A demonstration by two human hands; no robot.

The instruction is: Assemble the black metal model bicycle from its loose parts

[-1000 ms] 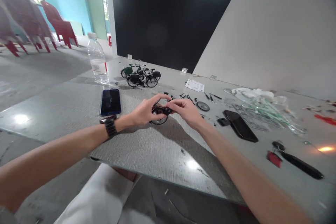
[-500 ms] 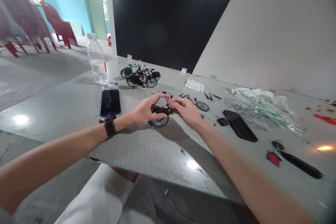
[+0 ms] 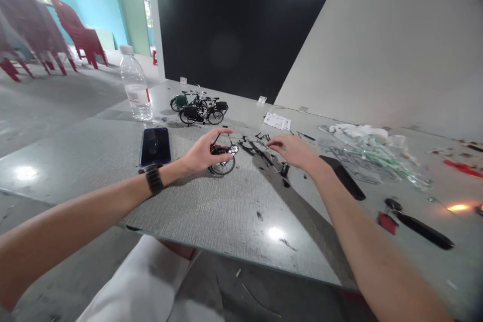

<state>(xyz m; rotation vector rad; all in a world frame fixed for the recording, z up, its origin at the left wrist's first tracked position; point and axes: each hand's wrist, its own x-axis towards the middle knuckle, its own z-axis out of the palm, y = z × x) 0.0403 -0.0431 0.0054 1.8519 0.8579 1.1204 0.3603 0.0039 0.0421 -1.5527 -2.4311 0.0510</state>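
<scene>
My left hand (image 3: 202, 152) grips a partly built model bicycle (image 3: 223, 165), thumb in front and fingers behind its black frame. One spoked wheel and a silver chainring show on it; the fingers hide some of the frame. My right hand (image 3: 292, 151) is to the right, over several small black bicycle parts (image 3: 260, 151) on the table. Its thumb and fingertips are pinched together, and whatever is between them is too small to make out. Farther back, finished model bicycles (image 3: 202, 112) stand close together, one with green parts.
On the left are a water bottle (image 3: 136, 85) and a blue phone (image 3: 155, 146). To the right lie a black phone (image 3: 345, 178), a clear plastic heap (image 3: 381, 148) and keys with a black holder (image 3: 424, 229). Paper slips (image 3: 277, 121) lie near the back panel.
My right hand has left the model bicycle and moved right to the loose parts. A chainring now shows where a black piece was, and long black parts lie between the hands.
</scene>
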